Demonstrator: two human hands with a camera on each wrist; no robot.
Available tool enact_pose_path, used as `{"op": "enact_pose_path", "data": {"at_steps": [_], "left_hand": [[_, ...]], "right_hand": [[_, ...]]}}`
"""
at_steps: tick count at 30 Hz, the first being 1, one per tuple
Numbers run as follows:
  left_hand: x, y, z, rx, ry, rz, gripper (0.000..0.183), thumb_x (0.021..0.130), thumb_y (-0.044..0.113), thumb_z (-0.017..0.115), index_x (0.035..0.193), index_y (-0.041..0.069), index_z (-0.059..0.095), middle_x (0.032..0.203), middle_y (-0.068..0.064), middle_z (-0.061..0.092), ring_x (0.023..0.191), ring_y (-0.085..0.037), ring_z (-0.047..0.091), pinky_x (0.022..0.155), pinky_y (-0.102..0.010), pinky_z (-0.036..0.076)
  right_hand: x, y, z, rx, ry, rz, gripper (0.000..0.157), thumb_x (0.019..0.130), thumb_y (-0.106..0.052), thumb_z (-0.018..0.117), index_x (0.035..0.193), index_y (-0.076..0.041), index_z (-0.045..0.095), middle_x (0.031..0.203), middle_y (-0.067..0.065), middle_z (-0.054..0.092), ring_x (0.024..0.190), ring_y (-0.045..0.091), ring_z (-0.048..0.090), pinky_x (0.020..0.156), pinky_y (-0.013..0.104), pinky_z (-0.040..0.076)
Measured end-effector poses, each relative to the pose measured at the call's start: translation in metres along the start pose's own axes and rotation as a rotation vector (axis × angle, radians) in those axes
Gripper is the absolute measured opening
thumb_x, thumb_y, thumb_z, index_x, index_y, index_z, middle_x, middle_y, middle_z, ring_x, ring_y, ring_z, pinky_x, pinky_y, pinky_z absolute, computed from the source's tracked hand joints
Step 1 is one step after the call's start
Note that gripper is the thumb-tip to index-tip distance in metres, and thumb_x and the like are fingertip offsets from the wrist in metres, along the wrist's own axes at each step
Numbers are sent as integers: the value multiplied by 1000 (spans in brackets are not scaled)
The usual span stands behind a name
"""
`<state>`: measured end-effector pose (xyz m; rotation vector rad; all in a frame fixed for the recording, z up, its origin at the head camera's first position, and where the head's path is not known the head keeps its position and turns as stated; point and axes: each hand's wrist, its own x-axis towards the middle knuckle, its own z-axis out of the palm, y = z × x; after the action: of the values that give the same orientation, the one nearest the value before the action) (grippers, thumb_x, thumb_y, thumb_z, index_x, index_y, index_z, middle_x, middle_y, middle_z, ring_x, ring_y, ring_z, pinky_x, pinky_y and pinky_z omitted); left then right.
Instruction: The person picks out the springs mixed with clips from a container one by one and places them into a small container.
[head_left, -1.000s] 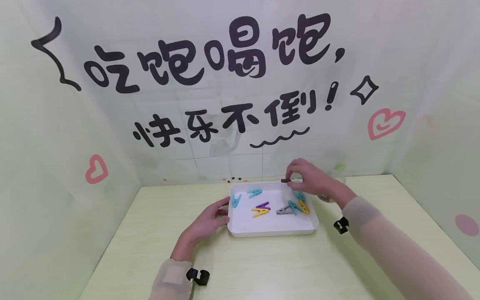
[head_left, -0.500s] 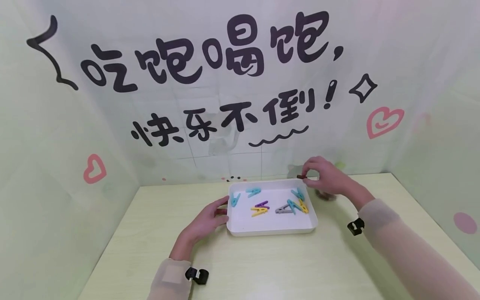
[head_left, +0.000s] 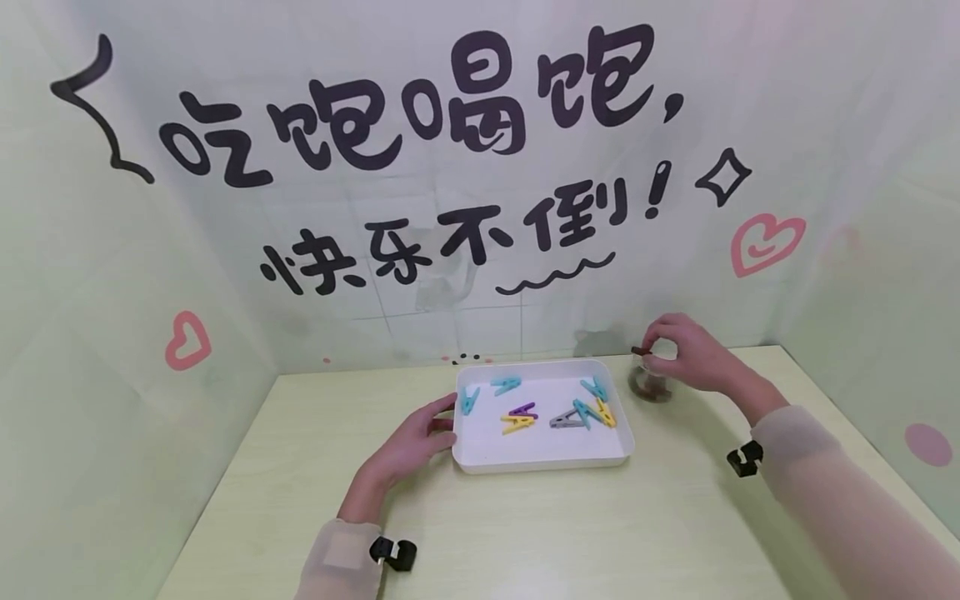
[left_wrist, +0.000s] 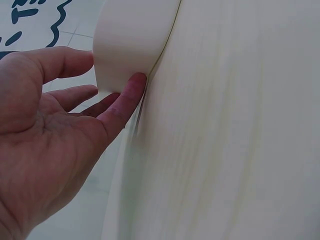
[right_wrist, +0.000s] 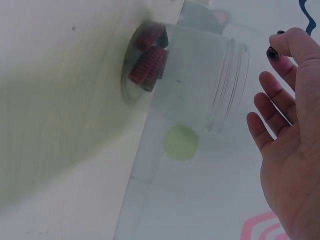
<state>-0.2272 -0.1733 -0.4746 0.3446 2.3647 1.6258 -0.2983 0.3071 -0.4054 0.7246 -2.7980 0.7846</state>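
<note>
My left hand (head_left: 405, 446) touches the left wall of a shallow white tray (head_left: 543, 465) with extended fingers; the left wrist view shows its fingertips (left_wrist: 134, 82) against the wall. In the tray lie several clothespins, among them a yellow one (head_left: 517, 424), a grey one (head_left: 567, 419) and a teal one (head_left: 506, 385). Right of the tray, my right hand (head_left: 693, 354) pinches a small dark brown, stick-like piece (head_left: 641, 351) above a clear jar (right_wrist: 195, 75). Ribbed dark red pieces (right_wrist: 149, 65) lie at the jar's bottom. The jar's mouth is uncovered.
The tray and jar stand near the back edge of a pale wooden table (head_left: 540, 533). Behind it hangs a printed white backdrop (head_left: 420, 192) with large black characters. Further sheets enclose the left and right sides. A black band part (head_left: 393, 553) shows at my left wrist.
My right hand has carried the dark brown piece rightward, from over the tray's back edge to above the jar. My left hand stays at the tray's left wall.
</note>
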Motion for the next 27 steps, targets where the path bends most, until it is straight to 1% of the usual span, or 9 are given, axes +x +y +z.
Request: {"op": "enact_pose_path", "data": {"at_steps": [7, 9, 14, 17, 19, 20, 24, 27], "left_hand": [[0, -1, -1, -1, -8, 10, 68, 102, 0, 62, 164, 1, 35, 163, -17, 44, 137, -36, 55, 112, -50, 47], [0, -1, -1, -4, -8, 12, 68, 102, 0, 63, 164, 1, 35, 163, -18, 44, 137, -36, 55, 112, -50, 47], [-1, -1, -1, -7, -9, 3, 68, 102, 1, 63, 164, 2, 36, 163, -17, 44, 137, -36, 55, 112, -51, 47], [-2, -1, -1, -17, -11, 3, 68, 102, 1, 63, 165, 3, 36, 163, -17, 44, 137, -36, 55, 111, -50, 48], [-2, -1, -1, -24, -13, 3, 68, 102, 1, 63, 165, 3, 36, 163, -17, 44, 137, -36, 55, 111, -49, 48], [-2, -1, -1, -25, -15, 6, 68, 102, 1, 63, 165, 2, 35, 163, -17, 44, 137, -36, 55, 110, -49, 49], [-2, -2, 0, -28, -19, 9, 69, 102, 2, 64, 165, 2, 35, 163, -17, 44, 137, -36, 55, 110, -48, 49], [-1, -2, 0, -28, -20, 10, 69, 102, 2, 64, 165, 3, 36, 163, -16, 44, 137, -36, 55, 110, -48, 49]], "right_hand": [[-8, 15, -4, -24, 35, -2, 7, 93, -6, 78, 95, -11, 74, 106, 9, 67, 108, 36, 55, 95, 58, 46], [-8, 18, -4, -33, 46, -8, 7, 92, -5, 78, 93, -11, 74, 105, 9, 67, 107, 38, 55, 95, 58, 46], [-9, 26, -4, -49, 70, -21, 10, 90, -3, 79, 89, -11, 73, 101, 9, 67, 106, 41, 56, 97, 57, 42], [-9, 27, -4, -51, 77, -17, 8, 90, -3, 79, 89, -9, 74, 103, 12, 67, 108, 42, 54, 98, 59, 39], [-11, 28, -4, -45, 79, 0, 7, 91, -5, 78, 95, -5, 74, 110, 18, 66, 113, 44, 52, 100, 62, 39], [-12, 28, -4, -42, 77, 16, 11, 92, -8, 78, 100, -3, 73, 115, 20, 65, 116, 46, 50, 101, 64, 38], [-16, 28, -3, -23, 63, 91, 40, 96, -19, 77, 125, 5, 64, 136, 29, 55, 130, 52, 41, 106, 71, 36], [-18, 29, -2, -24, 52, 121, 51, 98, -25, 75, 136, 6, 59, 144, 30, 49, 135, 53, 37, 108, 73, 34]]}}
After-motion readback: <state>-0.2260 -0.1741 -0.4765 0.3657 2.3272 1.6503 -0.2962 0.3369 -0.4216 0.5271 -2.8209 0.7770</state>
